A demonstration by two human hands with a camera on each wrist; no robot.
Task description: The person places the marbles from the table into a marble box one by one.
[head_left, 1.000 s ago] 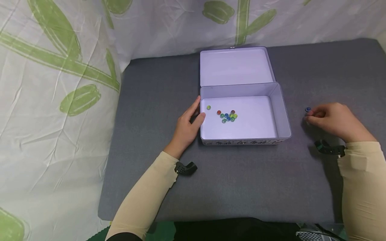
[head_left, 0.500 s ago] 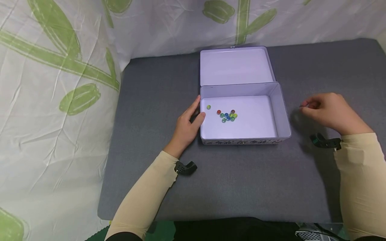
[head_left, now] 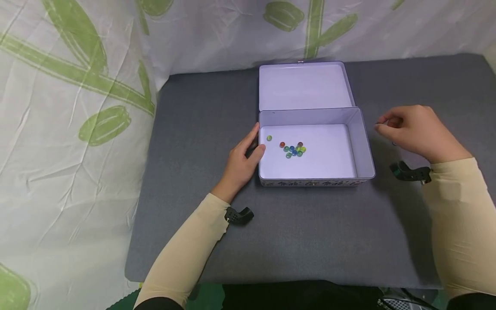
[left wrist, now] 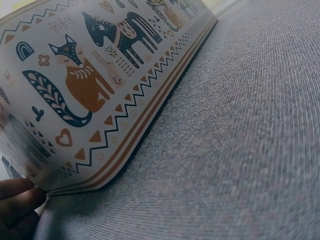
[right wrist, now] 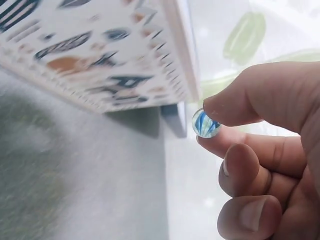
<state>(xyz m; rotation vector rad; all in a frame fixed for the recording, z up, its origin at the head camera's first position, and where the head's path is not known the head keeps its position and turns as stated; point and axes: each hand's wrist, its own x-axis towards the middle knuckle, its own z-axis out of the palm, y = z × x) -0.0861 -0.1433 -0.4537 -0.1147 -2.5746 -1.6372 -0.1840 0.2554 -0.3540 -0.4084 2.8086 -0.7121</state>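
Observation:
A pale rectangular box [head_left: 325, 163] stands with its hinged lid [head_left: 304, 87] laid back. Several coloured glass marbles [head_left: 292, 148] lie on its floor, mostly clustered left of the middle. My left hand [head_left: 241, 165] holds the box's left wall, thumb over the rim and fingers along the outside. In the left wrist view, fingertips touch the patterned wall [left wrist: 115, 80] near its bottom corner. To the right of the box, my right hand [head_left: 420, 131] is raised above the table. It pinches a clear marble with blue swirls [right wrist: 205, 124] between thumb and forefinger, its other fingers curled.
The grey table [head_left: 310, 237] extends on all sides of the box. Behind it and at the left hangs a white curtain [head_left: 217, 34] with green leaf prints. One green marble [head_left: 269, 138] lies apart, near the box's left wall.
My right hand has lifted off the table with the marble and moved toward the far side and left, closer to the box. My left hand stays on the box wall.

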